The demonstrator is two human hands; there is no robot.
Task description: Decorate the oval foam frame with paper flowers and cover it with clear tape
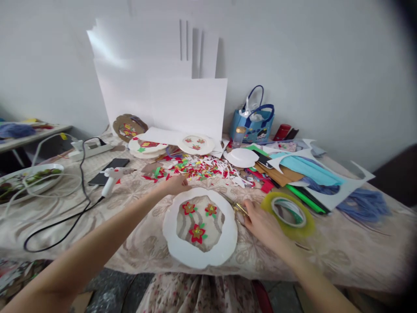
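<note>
Over a cloth-covered surface, the right hand holds scissors, blades slanting forward-left beside the frame at its left; left hand half-curled, contents unclear.

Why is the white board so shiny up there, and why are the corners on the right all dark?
In the head view, light glares off the upper left of the back white board; in that same head view, the right corners go dark and soft, perhaps from the lens rim.
</note>
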